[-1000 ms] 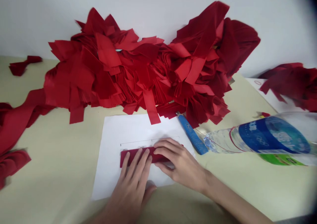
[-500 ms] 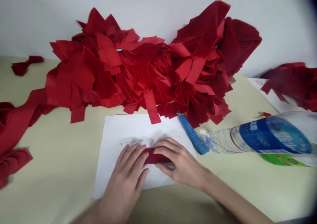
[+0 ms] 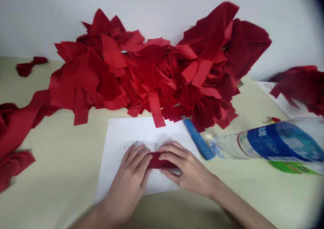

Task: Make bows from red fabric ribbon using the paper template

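Note:
A folded strip of red cloth [image 3: 155, 161] lies across a white sheet of paper [image 3: 113, 131] that has a thin ruled line on it. My left hand [image 3: 131, 176] is closed over the strip's left end, fingers on top and the thumb tucked in at the near edge. At the right end, my right hand [image 3: 188, 168] has its fingers curled over the far side and its thumb at the near side. Only the middle of the strip shows between the two hands.
A large heap of red cloth strips [image 3: 141, 73] leans against the wall behind the paper. A blue box cutter [image 3: 198, 138] lies at the paper's right. Beyond it, a water bottle [image 3: 273, 139] lies on its side over a green packet [image 3: 291, 167]. More red cloth [image 3: 17, 131] sits left.
My left thumb has drawn in against the strip, where it stood apart before. The strip now looks flatter and straighter between my hands. The whole view has shifted slightly.

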Tool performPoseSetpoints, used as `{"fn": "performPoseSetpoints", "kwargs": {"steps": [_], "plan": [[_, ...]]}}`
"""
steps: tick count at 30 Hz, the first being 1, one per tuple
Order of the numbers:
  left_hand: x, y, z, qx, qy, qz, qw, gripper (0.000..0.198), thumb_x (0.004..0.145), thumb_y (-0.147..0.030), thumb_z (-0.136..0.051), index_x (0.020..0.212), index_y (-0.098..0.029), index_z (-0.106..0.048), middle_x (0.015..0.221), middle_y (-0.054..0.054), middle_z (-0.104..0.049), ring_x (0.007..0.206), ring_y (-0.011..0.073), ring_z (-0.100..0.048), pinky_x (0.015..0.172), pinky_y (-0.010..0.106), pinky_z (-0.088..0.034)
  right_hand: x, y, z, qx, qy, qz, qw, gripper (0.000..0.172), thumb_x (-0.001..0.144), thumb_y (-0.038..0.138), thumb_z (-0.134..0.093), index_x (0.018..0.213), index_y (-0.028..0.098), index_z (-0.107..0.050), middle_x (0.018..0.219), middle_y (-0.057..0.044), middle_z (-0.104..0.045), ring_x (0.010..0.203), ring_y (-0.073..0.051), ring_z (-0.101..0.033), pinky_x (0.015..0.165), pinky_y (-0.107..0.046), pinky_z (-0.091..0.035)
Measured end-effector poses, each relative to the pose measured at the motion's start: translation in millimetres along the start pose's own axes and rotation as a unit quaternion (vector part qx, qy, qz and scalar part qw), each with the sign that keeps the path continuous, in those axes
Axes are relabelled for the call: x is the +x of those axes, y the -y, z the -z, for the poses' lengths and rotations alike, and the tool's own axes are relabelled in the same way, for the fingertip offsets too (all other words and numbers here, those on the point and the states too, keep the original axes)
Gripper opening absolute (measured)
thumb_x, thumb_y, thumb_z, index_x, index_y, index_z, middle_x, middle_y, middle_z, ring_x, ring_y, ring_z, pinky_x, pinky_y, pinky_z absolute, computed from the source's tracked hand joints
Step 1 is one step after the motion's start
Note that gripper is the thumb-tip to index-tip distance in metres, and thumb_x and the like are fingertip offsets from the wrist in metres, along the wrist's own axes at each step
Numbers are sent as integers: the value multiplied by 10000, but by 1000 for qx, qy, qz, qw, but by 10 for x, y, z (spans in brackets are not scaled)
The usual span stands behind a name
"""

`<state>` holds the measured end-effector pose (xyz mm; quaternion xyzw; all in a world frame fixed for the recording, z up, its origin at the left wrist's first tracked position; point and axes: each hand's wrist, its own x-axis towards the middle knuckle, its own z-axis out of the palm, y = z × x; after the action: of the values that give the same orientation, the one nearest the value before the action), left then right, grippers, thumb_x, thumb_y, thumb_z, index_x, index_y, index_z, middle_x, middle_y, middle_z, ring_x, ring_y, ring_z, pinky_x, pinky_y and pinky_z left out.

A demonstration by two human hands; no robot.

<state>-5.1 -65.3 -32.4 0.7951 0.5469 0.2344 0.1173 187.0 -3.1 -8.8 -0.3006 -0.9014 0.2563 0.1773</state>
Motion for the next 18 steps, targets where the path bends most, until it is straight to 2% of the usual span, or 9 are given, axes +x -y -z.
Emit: {"fn": "performPoseSetpoints", "kwargs": {"steps": [11,18], "plan": [[0,2,7,-6,10,-11,1000,296,889,-92,-444,1149,-180,-555,1165,43,-643,1186,204,-521,1098,485,-332,6,-11,-17,3,13,6,1000,163,842,188,-598,1001,181,-636,1019,-48,-657,1062,-208,-545,943,-390,-481],[-15,9,-3,13,4,-31,999,261,906,-113,-441,1117,-175,-581,1166,48,-646,1175,196,-532,1095,471,-327,-17,-32,-47,-18,14,6,1000,171,843,197,-603,1007,170,-646,1066,-34,-661,1113,-184,-530,1010,-353,-442]]}}
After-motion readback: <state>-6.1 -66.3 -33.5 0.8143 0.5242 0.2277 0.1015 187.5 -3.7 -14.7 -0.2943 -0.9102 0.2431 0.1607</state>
